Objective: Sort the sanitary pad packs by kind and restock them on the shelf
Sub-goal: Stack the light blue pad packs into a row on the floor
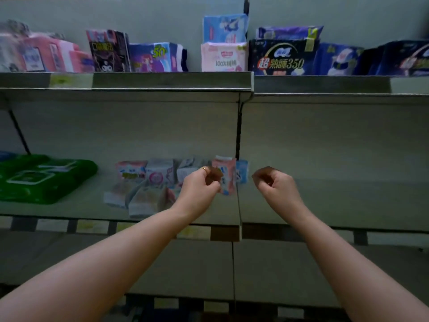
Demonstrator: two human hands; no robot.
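Note:
My left hand (202, 184), a ring on one finger, reaches over the middle shelf (325, 205), and its curled fingers pinch the left edge of an upright pink pad pack (227, 176). A small blue pack (242, 173) stands just behind that one. Left of them is a loose cluster of small pink and white pad packs (148, 180), some standing and some lying flat. My right hand (274, 182) hovers to the right of the pink pack with its fingers curled and nothing in it.
A green wipes pack (39, 177) lies at the shelf's left end. The upper shelf (162, 81) carries pink packs (46, 54), a black cartoon pack (108, 51), a pale pink pack (222, 58) and dark blue night packs (282, 58). Bare shelf lies to my right hand's right.

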